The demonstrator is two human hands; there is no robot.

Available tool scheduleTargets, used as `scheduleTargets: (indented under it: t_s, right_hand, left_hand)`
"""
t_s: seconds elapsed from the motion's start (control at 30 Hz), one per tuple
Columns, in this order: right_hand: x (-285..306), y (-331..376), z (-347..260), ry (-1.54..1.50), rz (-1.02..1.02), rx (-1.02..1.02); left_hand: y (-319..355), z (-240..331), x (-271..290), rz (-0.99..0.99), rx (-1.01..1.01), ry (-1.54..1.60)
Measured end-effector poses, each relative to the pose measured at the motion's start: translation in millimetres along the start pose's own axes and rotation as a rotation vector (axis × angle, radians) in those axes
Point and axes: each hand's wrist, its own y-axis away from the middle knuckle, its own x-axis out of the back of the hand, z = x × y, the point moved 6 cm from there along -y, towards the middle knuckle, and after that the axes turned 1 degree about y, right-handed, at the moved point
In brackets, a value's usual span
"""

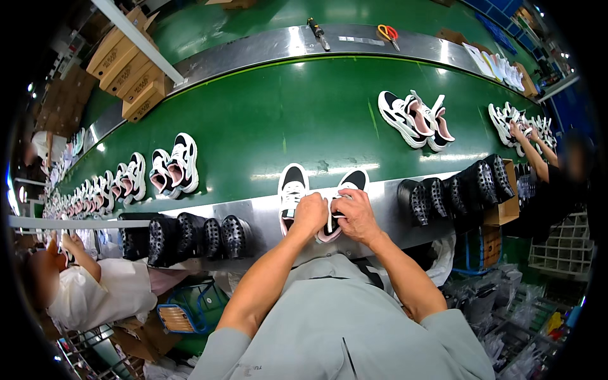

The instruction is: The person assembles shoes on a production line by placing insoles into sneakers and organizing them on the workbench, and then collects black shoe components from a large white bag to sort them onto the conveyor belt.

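Observation:
Two black-and-white sneakers lie toes away from me on the metal edge in front of me. Both my hands are at the opening of the right sneaker [354,179]. My left hand [310,215], closed in a fist, grips that shoe's left side; its fingertips are hidden. Curled fingers of my right hand [357,216] pinch the shoe by its laces and collar. Beside my left wrist stands the left sneaker [293,183], which neither hand seems to hold.
On the green belt [253,120] stand a sneaker pair [415,120] at the right and another [175,166] at the left. Black studded shoe forms [443,196] line both sides of the near edge. A screwdriver [318,34] and orange-handled scissors [388,35] lie on the far rail. Co-workers flank me.

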Motion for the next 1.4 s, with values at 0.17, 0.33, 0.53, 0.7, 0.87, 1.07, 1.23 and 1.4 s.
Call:
scheduleTargets:
  t_s: [0.17,0.33,0.53,0.7,0.87,1.07,1.23,1.4]
  right_hand:
    - [-8.2,15.4,11.1,-0.143,0.11,-0.096]
    - [-9.7,20.5,-23.4,0.266,0.173,-0.073]
    - [-14.0,36.4,-6.9,-0.184,0.229,-0.205]
    - [-2.0,57.0,-9.1,-0.28,0.272,-0.666]
    - [-50.6,65.1,7.5,-0.353,0.172,-0.783]
    - [-58.7,71.1,17.9,-0.45,0.148,-0.859]
    - [-52.9,60.1,4.5,-0.249,0.044,-0.764]
    - [-56.0,64.7,7.4,-0.299,0.025,-0.774]
  left_hand:
    - [3.1,-8.8,-7.1,-0.25,0.256,0.286]
    - [-0.6,-13.0,-14.0,-0.225,0.278,0.169]
    - [51.0,64.3,30.1,0.218,-0.385,0.245]
    - [46.8,58.5,18.0,0.116,-0.389,0.093]
    - [45.8,64.6,19.3,0.099,-0.554,0.019]
    - [51.6,50.5,18.6,-0.053,-0.694,-0.227]
    - [50.9,61.3,14.8,-0.102,-0.747,-0.302]
    - [82.4,50.0,37.1,0.134,-0.394,-0.038]
